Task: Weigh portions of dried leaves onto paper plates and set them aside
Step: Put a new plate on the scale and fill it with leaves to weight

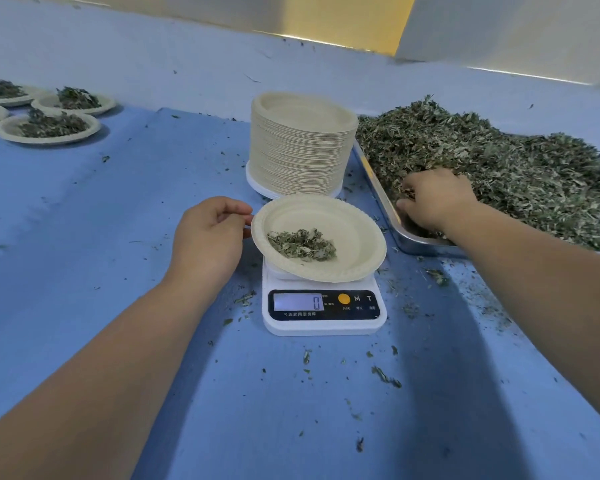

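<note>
Two bare forearms reach in from the lower edge across a blue table covering (118, 209) — loose leaf fragments (385, 375) lie scattered between them and to the right hand's side.

- White digital kitchen scale (323, 323): between the hands, nearer the person than either; its display reads 0.
- Round cream paper plate (347, 223): over the scale's platform, tilted with its left edge raised; whether it bears on the platform cannot be told. A small portion of leaves (302, 244) lies in its hollow.
- Left hand (208, 233): thumb and curled fingers pinch the left rim of that plate.
- Shallow metal tray (409, 242): under and beyond the right hand, holding a large heap of dried green leaves (499, 161).
- Right hand (433, 199): palm down at the near corner of the tray, fingers curled into the heap and grasping leaves.
- Tall stack of cream paper plates (302, 147): just beyond the scale, between the hands, beside the tray's left edge.
- Filled paper plates (47, 128): a cluster well beyond and left of the left hand — each with a mound of leaves.
</note>
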Motion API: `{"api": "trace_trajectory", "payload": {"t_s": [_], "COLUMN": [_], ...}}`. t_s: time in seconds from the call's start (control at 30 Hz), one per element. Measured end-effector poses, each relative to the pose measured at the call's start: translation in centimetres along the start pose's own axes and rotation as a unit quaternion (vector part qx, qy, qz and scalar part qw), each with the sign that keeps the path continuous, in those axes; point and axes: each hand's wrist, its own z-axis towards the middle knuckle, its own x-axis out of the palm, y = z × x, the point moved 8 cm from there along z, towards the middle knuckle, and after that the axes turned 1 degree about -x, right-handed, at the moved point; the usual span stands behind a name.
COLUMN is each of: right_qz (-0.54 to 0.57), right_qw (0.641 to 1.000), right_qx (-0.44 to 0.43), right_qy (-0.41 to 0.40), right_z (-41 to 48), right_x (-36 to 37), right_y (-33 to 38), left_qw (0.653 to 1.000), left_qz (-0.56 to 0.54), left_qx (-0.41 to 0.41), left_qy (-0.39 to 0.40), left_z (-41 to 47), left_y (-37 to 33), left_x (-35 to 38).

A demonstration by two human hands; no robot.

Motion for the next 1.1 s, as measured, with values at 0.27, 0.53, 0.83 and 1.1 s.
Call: {"api": "trace_trajectory", "payload": {"t_s": [0.27,0.53,0.83,1.1], "right_qz": [0.029,0.063,0.047,0.028], "right_qw": [0.987,0.998,0.993,0.998], "right_qx": [-0.025,-0.010,0.010,-0.016], "right_qy": [0.153,-0.024,0.106,0.047], "right_z": [-0.1,-0.9,-1.1,-1.9], "right_x": [2.0,-2.0,1.2,-0.1], "right_y": [1.4,0.9,-0.1,1.0], "left_qw": [1.000,1.000,1.000,1.000], "left_qz": [0.013,0.010,0.008,0.007], "left_qx": [0.012,0.015,0.010,0.010], "left_qy": [0.006,0.009,0.006,0.006], "left_z": [0.1,0.1,0.2,0.2], "left_y": [0.1,0.2,0.3,0.2], "left_x": [0.1,0.1,0.0,-0.1]}}
